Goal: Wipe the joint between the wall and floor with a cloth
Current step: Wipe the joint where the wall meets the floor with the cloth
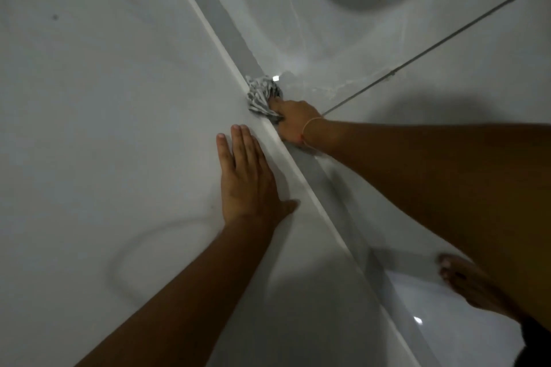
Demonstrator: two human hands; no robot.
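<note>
Your right hand (293,122) has its grip clamped on a crumpled grey cloth (262,95), pressed into the joint (238,68) where the smooth white wall (104,83) meets the glossy tiled floor (447,74); your left hand (247,176) lies flat on the wall, fingers spread open

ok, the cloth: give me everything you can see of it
The cloth is a small grey-and-white patterned rag, soft fabric by its look, bunched into a crumpled wad with many folds. It sits low in the joint where the white wall meets the glossy floor, touching both surfaces. The right hand grips its near end, fingers partly buried in it; the far end sticks out free. Whether it is wet cannot be told.
</note>
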